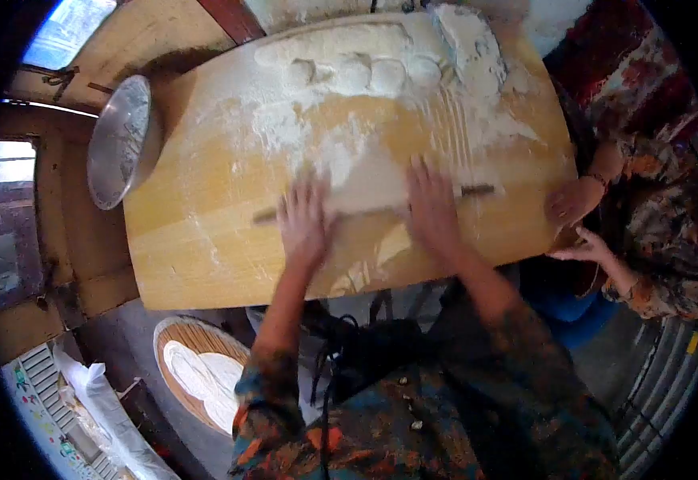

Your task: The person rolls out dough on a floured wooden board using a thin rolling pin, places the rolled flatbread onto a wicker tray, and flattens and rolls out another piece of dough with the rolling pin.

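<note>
A thin wooden rolling pin (477, 190) lies across the floured board, its ends showing beyond both hands. My left hand (305, 224) rests over its left part with fingers stretched forward, slightly blurred. Over the right part lies my right hand (432, 210), palm down and fingers extended. Between the hands a pale, flattened sheet of dough (371, 178) spreads out at the pin; its exact edges are hard to make out against the flour. Farther back, several round dough pieces (387, 76) sit in a row in loose flour (333, 44).
The wooden board (197, 264) has a metal bowl (101, 156) by its left edge. A white, flour-dusted heap (473, 48) lies at the back right. Another person's hand (575, 200) touches the right edge. Below left, a round woven tray (174, 332) holds flat dough sheets (205, 376).
</note>
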The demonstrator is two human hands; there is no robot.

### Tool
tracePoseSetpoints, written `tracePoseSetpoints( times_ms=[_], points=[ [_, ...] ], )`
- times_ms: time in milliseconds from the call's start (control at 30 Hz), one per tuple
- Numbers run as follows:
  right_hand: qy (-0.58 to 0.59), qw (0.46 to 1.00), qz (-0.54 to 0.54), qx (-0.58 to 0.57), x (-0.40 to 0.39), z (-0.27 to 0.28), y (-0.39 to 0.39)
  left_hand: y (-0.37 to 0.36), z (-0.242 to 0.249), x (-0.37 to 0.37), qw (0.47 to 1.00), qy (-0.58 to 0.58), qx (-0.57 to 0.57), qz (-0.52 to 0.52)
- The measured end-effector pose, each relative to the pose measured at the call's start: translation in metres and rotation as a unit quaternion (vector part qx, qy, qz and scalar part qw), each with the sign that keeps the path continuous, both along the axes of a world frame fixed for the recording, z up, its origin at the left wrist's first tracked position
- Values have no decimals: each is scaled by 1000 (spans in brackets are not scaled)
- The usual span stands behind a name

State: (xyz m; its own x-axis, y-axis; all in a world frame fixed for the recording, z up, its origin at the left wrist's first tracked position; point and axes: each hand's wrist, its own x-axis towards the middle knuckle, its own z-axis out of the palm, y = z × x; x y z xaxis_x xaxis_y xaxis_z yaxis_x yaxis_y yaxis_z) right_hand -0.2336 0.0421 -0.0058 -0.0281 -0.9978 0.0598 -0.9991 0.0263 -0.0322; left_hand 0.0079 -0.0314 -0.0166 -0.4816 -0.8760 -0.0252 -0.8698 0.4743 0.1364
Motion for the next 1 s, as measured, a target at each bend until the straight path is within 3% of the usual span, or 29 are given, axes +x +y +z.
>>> tracePoseSetpoints(
  times_ms=[67, 133, 267, 367, 400, 433, 467, 500, 567, 600, 667, 800, 900, 1000],
  points=[
    [11, 999, -36, -3, -10, 1, -46, -56, 1, -20, 997, -31, -71, 19],
    [25, 998, -41, -43, -22, -3, -65, -56, 5, -18, 999, -34, -42, 5],
    [-74, 991, 71, 88, -23, 6, 47, 36, 13, 23, 997, 9, 47, -52],
    [-50, 991, 127, 17, -32, -17, 47, 34, 8, 22, 995, -27, 90, -27],
    [-24, 995, 93, 0, -37, -17, 12, -5, 8, 12, 996, -16, 88, -5],
    [5, 998, 61, -24, -50, -18, -44, -54, 0, 4, 997, -27, -55, -35],
    [-40, 996, -13, -73, -68, -17, -83, -104, -21, 8, 981, 173, -86, -7],
    [-87, 985, -86, -125, -79, -14, -111, -123, 2, 7, 981, 174, -83, 35],
    [-94, 991, -91, -15, -100, 25, -121, -162, 26, 5, 980, 175, -55, 78],
    [-103, 988, -94, 62, -105, 34, -107, -163, 22, 21, 983, 161, -11, 82],
    [-52, 998, -43, 16, -122, 13, -103, -169, 10, 35, 989, 117, 35, 79],
    [-60, 994, 19, -93, -123, 8, -94, -156, -7, 40, 996, 37, -78, 27],
    [-20, 999, -25, 7, -119, 8, -70, -137, -13, 54, 997, 28, -67, 5],
    [-46, 997, 0, -63, -111, -5, -32, -93, 8, 54, 995, 54, 17, 86]
  ],
)
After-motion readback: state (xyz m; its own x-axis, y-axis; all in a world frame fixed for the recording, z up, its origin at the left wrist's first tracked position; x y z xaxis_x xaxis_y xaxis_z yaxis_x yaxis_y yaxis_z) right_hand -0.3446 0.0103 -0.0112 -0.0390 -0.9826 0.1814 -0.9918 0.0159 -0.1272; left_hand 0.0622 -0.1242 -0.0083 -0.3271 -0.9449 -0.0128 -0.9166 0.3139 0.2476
